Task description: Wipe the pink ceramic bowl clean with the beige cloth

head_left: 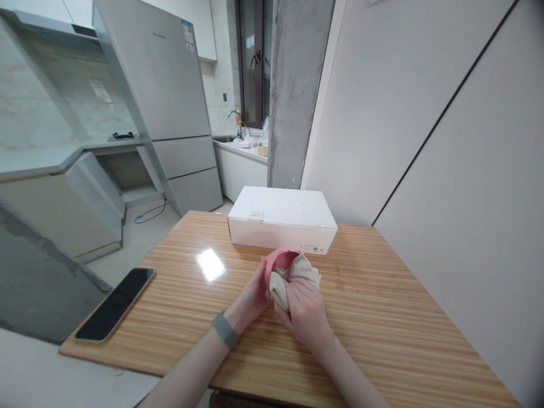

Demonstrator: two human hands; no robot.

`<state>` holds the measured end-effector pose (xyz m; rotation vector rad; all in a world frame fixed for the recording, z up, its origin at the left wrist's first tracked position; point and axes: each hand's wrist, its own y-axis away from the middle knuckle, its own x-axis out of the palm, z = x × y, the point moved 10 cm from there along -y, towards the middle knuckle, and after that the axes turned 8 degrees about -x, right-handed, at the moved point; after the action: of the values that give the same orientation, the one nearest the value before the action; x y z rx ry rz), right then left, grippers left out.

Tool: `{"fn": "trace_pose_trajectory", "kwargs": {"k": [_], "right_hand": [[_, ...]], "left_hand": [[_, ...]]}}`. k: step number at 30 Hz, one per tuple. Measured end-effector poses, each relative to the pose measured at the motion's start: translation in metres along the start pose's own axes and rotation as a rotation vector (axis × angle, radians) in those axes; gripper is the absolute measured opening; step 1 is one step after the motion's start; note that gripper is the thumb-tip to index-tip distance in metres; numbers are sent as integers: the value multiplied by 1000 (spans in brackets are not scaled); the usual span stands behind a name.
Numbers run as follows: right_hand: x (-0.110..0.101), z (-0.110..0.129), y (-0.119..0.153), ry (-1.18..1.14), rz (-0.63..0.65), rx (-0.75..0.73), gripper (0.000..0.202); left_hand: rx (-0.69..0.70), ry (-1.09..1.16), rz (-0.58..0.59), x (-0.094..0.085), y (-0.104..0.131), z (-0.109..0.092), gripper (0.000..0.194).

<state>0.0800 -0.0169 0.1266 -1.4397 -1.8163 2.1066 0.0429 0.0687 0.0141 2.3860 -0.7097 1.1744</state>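
A pink cup or bowl (275, 262) is held above the wooden table, its opening facing up and to the right. My left hand (255, 292) grips it from the left side; a grey band circles that wrist. My right hand (305, 309) is closed on a beige cloth (309, 271), part of which is tucked into the pink cup's opening. The fingertips of my right hand are hidden by the cloth.
Behind my hands a white box (283, 224) lies on the wooden table (382, 317). A black phone (117, 304) rests near the table's left edge. Farther back stand a grey fridge (165, 79), a sink counter and a concrete pillar (293, 96).
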Motion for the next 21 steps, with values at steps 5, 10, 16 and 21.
{"fn": "trace_pose_trajectory", "kwargs": {"k": [5,10,16,21], "right_hand": [[4,-4,6,-29,23,2,19],[5,-15,11,-41,-4,59,16],[8,-30,21,-79,-39,170,13],[7,-19,17,19,-29,101,16]], "left_hand": [[-35,-44,-119,-14,4,0,55],[-102,-24,-116,-14,11,0,38],[-82,8,-70,-12,6,2,24],[-100,38,-51,-12,4,7,22]]}}
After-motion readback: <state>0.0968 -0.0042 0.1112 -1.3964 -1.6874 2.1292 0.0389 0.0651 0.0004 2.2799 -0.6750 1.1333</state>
